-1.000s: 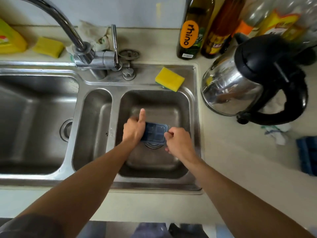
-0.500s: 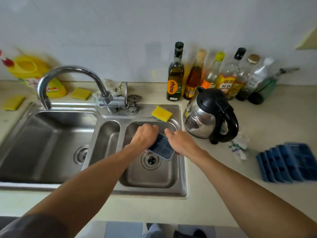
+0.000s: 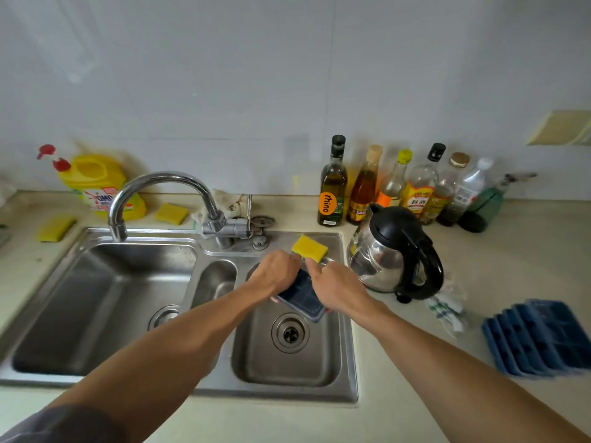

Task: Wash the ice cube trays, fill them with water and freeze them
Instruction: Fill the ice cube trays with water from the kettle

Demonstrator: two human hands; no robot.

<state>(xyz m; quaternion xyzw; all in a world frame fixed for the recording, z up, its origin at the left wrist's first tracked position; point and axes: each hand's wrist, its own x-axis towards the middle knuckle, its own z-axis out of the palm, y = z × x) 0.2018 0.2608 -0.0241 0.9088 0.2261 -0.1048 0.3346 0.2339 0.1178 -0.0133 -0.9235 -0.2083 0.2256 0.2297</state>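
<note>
Both forearms reach in from the bottom edge, and they meet over the right basin of the steel sink. The left hand has its fingers curled round the far end of a dark blue ice cube tray; the right hand clamps the tray's right side, with a fingertip showing beneath it. The tray is held tilted in the air above the drain, touching nothing but the hands.

Off to the right on the counter lies a stack of blue trays, fanned out, with a crumpled wrapper between it and the kettle. The kettle stands just beside the basin's right rim, crowding that side.

Just beyond the knuckles is a yellow sponge on the sink's back ledge, very near the fingertips. The faucet arcs away to the left, its spout over the large left basin rather than the tray. A rag sits behind its base.

At the wall stands a row of bottles, and far left a yellow detergent jug.
</note>
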